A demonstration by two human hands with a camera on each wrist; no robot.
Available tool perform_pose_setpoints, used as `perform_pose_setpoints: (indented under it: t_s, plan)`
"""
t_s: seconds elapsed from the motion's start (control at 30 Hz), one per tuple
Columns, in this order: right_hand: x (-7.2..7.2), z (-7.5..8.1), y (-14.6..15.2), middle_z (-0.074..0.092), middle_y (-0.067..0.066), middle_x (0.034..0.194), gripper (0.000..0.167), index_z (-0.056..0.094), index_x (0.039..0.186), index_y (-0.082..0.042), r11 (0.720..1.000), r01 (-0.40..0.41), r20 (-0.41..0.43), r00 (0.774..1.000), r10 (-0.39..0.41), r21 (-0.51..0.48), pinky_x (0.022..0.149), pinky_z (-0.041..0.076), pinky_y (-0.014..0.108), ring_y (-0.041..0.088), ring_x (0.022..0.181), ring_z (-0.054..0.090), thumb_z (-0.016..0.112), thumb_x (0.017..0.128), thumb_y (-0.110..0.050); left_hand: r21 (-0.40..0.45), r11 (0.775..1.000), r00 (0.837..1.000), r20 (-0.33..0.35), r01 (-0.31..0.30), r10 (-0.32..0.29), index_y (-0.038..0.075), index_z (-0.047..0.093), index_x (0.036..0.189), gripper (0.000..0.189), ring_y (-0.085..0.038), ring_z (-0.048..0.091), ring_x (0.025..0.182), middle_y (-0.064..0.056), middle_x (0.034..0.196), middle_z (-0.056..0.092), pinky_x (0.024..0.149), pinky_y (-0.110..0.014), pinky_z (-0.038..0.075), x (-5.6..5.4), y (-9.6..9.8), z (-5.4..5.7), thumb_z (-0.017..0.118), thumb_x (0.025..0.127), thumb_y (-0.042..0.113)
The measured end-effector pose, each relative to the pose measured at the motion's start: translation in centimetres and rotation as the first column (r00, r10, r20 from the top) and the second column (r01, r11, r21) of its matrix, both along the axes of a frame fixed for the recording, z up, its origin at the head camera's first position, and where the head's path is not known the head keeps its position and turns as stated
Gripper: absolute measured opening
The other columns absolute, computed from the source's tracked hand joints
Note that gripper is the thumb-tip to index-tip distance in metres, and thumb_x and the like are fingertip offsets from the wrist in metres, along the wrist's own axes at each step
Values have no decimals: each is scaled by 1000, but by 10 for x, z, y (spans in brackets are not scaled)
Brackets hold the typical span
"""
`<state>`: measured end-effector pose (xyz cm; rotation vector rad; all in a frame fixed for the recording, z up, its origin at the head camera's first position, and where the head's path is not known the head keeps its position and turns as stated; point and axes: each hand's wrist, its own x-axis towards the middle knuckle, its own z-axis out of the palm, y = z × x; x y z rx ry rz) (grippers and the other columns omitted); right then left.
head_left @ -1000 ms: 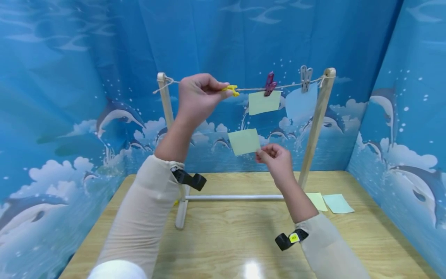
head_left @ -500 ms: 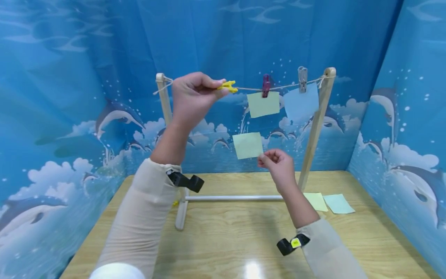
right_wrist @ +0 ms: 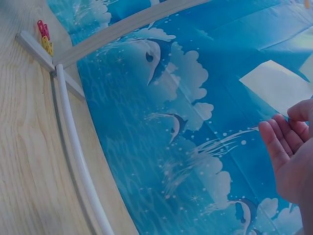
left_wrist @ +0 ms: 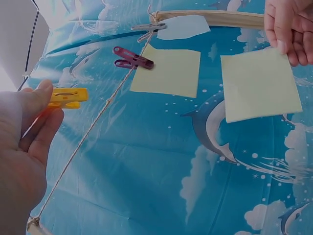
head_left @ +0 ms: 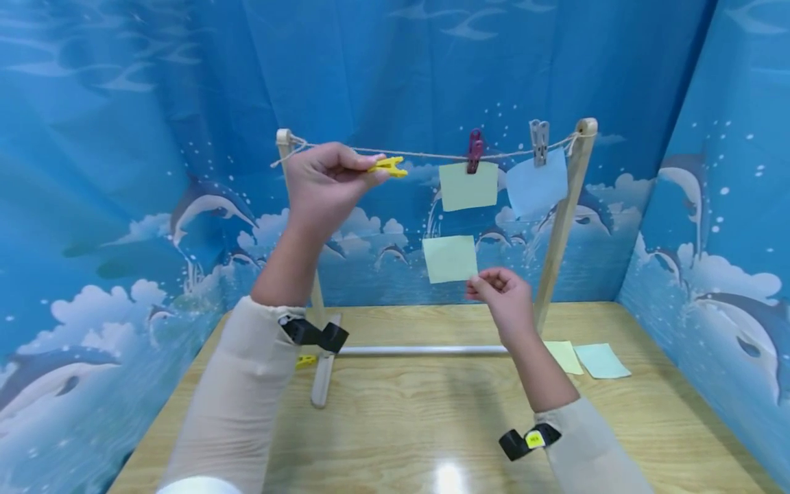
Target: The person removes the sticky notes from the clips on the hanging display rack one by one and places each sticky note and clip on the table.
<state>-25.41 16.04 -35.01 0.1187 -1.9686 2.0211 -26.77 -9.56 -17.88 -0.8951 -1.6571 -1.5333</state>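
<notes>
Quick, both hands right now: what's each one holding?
Left hand: holding, pinching the yellow clothespin.
Right hand: holding, pinching a pale green paper by its lower corner.

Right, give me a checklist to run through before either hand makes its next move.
1. Yellow clip pinched in the left hand: ok.
2. Held pale green note pinched near its lower right corner, in the head view, by the right hand: ok.
3. Held note up at the string: not ok, it is apart from it.
4. Yellow clip on the string: not ok, also apart.
5. Maroon clip and grey clip each fastening a note to the string: ok.
6. Yellow clip's grip strong enough: cannot tell.
</notes>
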Motion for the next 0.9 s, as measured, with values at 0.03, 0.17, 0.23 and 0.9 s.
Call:
perform_pose_setpoints:
  t_s: [0.03, 0.17, 0.23, 0.9]
  plan:
    - [2, 0, 2, 70, 11, 91, 22, 58, 101, 6, 1000, 0, -9, 1000, 0, -11, 79, 58, 31, 15, 78, 71, 66, 94, -13, 0, 1000, 1000, -2, 8, -8, -8, 71, 84, 11, -21, 72, 84, -16, 93, 72, 70, -27, 58, 1, -1, -2, 79, 79, -2]
    - [8, 2, 8, 70, 8, 87, 19, 60, 98, 6, 998, -4, -40, 999, 1, -61, 78, 58, 32, 15, 78, 71, 67, 93, -11, -13, 999, 999, -4, 46, -46, -10, 70, 87, 11, -22, 72, 84, -16, 95, 72, 72, -30, 59, 4, -7, -10, 77, 79, -5]
    - [11, 2, 10, 70, 8, 87, 17, 61, 96, 5, 996, -5, -55, 999, 0, -86, 78, 58, 33, 16, 79, 71, 67, 93, -10, -19, 998, 998, -1, 62, -62, -10, 69, 88, 12, -22, 72, 85, -17, 96, 71, 73, -30, 59, 6, -9, -14, 76, 80, -6]
    - [31, 4, 27, 71, 6, 83, 16, 60, 94, 8, 987, 25, -131, 990, -46, -157, 74, 59, 31, 18, 78, 71, 67, 92, -5, 72, 986, 988, 21, 153, -154, -11, 66, 98, 19, -24, 70, 90, -18, 101, 70, 82, -30, 57, 17, -39, -41, 74, 81, -7]
